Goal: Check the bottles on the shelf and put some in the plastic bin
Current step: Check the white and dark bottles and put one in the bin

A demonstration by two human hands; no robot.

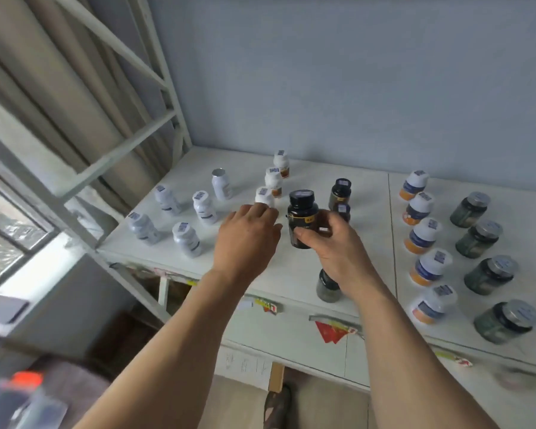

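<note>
**Shelf stock, item in hand: one dark bottle**

My right hand [331, 243] is wrapped around the lower body of a dark bottle [302, 219], thumb in front, fingers behind. It is upright, long axis vertical, black cap on top, raised above the white shelf [291, 274].

My left hand [248, 235] is empty, fingers loosely spread, tips at a white-capped bottle [263, 195] just left of the dark one.

Behind my right hand: two more dark bottles [341, 193]. Beneath my right wrist: a green-grey jar [327, 287] near the shelf's front edge.

Left: six white bottles [203, 207], scattered. Right: a row of white-and-orange bottles [421, 235], then a row of green jars [477, 238]. All are upright.
</note>
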